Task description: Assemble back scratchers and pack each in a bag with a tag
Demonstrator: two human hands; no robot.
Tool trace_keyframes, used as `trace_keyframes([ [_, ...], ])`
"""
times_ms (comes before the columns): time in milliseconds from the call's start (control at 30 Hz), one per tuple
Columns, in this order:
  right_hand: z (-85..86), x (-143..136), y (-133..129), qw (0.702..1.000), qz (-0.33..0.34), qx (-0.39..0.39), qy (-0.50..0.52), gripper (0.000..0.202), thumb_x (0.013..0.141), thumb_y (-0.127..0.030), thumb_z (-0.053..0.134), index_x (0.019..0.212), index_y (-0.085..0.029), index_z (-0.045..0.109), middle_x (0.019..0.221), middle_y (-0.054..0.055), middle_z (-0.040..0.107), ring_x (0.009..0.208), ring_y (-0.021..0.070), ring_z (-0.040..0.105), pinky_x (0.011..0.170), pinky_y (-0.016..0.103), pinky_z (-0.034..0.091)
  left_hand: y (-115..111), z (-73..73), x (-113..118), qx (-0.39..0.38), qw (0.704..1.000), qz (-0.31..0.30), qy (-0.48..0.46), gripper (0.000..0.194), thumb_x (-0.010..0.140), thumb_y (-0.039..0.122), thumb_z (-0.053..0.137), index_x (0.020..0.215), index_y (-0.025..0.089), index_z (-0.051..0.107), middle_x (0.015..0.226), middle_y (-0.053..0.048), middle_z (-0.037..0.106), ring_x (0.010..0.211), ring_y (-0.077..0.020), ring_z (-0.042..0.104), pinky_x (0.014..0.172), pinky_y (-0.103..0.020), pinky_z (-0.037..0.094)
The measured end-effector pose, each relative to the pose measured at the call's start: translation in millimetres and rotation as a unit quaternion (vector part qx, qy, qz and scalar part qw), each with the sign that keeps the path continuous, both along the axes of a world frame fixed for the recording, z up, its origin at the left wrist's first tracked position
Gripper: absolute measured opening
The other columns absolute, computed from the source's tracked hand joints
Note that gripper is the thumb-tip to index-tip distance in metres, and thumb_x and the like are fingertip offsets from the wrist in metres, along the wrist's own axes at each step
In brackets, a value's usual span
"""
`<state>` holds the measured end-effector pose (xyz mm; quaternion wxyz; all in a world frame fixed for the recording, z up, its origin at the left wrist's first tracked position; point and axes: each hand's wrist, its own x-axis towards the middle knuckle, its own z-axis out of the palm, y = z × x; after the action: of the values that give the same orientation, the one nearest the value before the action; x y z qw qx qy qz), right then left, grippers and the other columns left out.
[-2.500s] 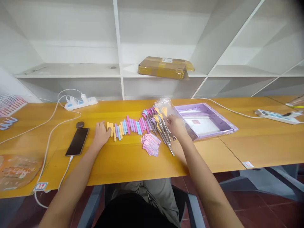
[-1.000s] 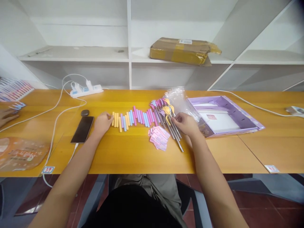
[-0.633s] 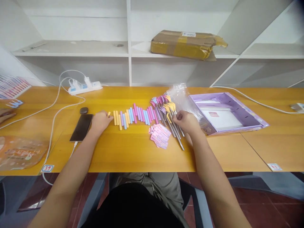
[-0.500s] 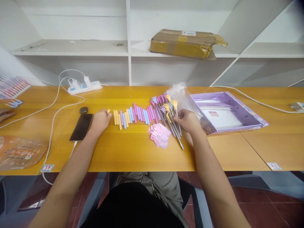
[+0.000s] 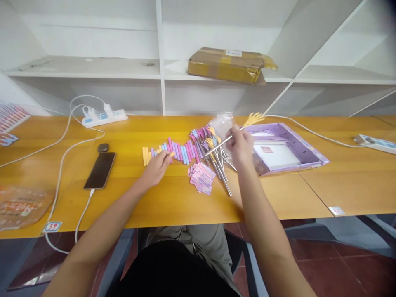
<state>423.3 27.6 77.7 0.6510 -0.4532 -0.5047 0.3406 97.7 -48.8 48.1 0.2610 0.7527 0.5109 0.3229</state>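
My left hand (image 5: 155,168) pinches a short yellow handle sleeve (image 5: 171,154), held over the row of coloured sleeves (image 5: 185,153). My right hand (image 5: 241,145) is closed around the metal rod of a back scratcher (image 5: 254,119). Its yellow hand-shaped head points up and right, and the bare rod end points left toward the yellow sleeve, apart from it. Below that rod lies a heap of back scratchers (image 5: 213,142) with pink, purple, blue and yellow heads. Small pink printed cards (image 5: 201,178) are spread in front of the heap.
A purple box (image 5: 312,145) stands right, beside clear plastic wrap (image 5: 223,120). To the left are a phone (image 5: 100,170) on a charging cable, a dark earbud case (image 5: 103,147) and a power strip (image 5: 105,117). A taped carton (image 5: 227,65) rests on the shelf.
My left hand has carried the yellow sleeve rightward from the row's left end. My right hand has lifted a yellow back scratcher out of the heap. The view has shifted slightly.
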Motion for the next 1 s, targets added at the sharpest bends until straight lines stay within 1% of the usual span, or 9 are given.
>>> trace_keyframes([
  [100,-19.5,-37.8,-6.8,0.988,0.113,-0.052,0.089,0.059,0.091,-0.082,0.069,0.079,-0.026,0.054,0.051,-0.009,0.036,0.04,0.009,0.026,0.04,0.026,0.02,-3.8,-12.5,-2.1,0.019,1.0,-0.01,0.009,0.039,0.118,0.05,0.038,0.12,0.022,0.065,0.115,-0.009,0.074,0.104,-0.0243,0.069,0.094,-0.039,0.053],
  [167,-31.5,-50.1,-11.6,0.977,0.166,-0.08,0.108,0.06,0.092,-0.084,0.064,0.08,-0.026,0.054,0.049,-0.009,0.037,0.038,0.0094,0.024,0.039,0.027,0.019,-6.4,-17.6,-3.4,0.038,0.999,-0.023,0.024,0.04,0.118,0.049,0.038,0.129,0.023,0.066,0.123,-0.01,0.074,0.114,-0.0253,0.069,0.101,-0.039,0.054],
  [233,-39.3,-54.6,-15.7,0.97,0.192,-0.106,0.106,0.06,0.093,-0.084,0.063,0.08,-0.026,0.056,0.05,-0.007,0.044,0.038,0.0098,0.024,0.039,0.028,0.019,-8.0,-19.6,-4.0,0.059,0.997,-0.03,0.036,0.042,0.119,0.048,0.038,0.134,0.023,0.067,0.128,-0.011,0.073,0.12,-0.0258,0.068,0.105,-0.04,0.054],
  [333,-43.6,-56.4,-20.2,0.968,0.197,-0.122,0.098,0.057,0.094,-0.082,0.065,0.084,-0.025,0.061,0.058,-0.004,0.059,0.039,0.01,0.028,0.04,0.029,0.02,-9.0,-18.5,-4.8,0.075,0.995,-0.039,0.051,0.043,0.119,0.047,0.037,0.137,0.024,0.068,0.126,-0.011,0.074,0.119,-0.0259,0.069,0.107,-0.042,0.055],
  [400,-44.2,-57.9,-22.1,0.97,0.196,-0.116,0.09,0.057,0.095,-0.081,0.065,0.087,-0.025,0.063,0.062,-0.002,0.064,0.04,0.0098,0.03,0.041,0.029,0.021,-9.7,-16.4,-5.6,0.073,0.995,-0.046,0.055,0.043,0.119,0.046,0.037,0.139,0.025,0.068,0.123,-0.01,0.075,0.116,-0.0254,0.07,0.105,-0.041,0.056],
  [600,-45.7,-61.7,-25.8,0.97,0.199,-0.105,0.092,0.054,0.092,-0.075,0.073,0.083,-0.022,0.069,0.065,0.0,0.068,0.041,0.0087,0.033,0.042,0.03,0.021,-12.4,-10.5,-6.1,0.058,0.995,-0.045,0.061,0.044,0.119,0.043,0.038,0.145,0.024,0.066,0.125,-0.01,0.076,0.115,-0.0247,0.072,0.104,-0.039,0.057],
  [800,-44.6,-62.3,-30.0,0.974,0.178,-0.083,0.11,0.053,0.093,-0.074,0.075,0.081,-0.022,0.073,0.063,0.0,0.066,0.041,0.009,0.033,0.044,0.03,0.02,-12.8,-12.4,-4.1,0.045,0.996,-0.027,0.071,0.044,0.118,0.046,0.041,0.145,0.024,0.068,0.123,-0.009,0.078,0.106,-0.0238,0.075,0.1,-0.038,0.058],
  [933,-43.5,-63.6,-31.6,0.978,0.175,-0.081,0.086,0.055,0.093,-0.075,0.074,0.079,-0.022,0.074,0.066,0.002,0.068,0.042,0.0093,0.033,0.043,0.031,0.02,-14.3,-12.2,-2.9,0.026,0.999,-0.015,0.034,0.043,0.117,0.048,0.042,0.147,0.027,0.065,0.105,-0.006,0.078,0.089,-0.0211,0.073,0.086,-0.034,0.058],
  [1000,-44.4,-63.7,-31.6,0.979,0.173,-0.075,0.083,0.056,0.093,-0.075,0.074,0.078,-0.022,0.075,0.066,0.002,0.068,0.041,0.0089,0.033,0.043,0.031,0.019,-15.1,-10.8,-2.7,0.022,0.999,-0.01,0.028,0.043,0.117,0.048,0.041,0.147,0.027,0.065,0.1,-0.005,0.077,0.086,-0.0209,0.073,0.085,-0.034,0.058],
])
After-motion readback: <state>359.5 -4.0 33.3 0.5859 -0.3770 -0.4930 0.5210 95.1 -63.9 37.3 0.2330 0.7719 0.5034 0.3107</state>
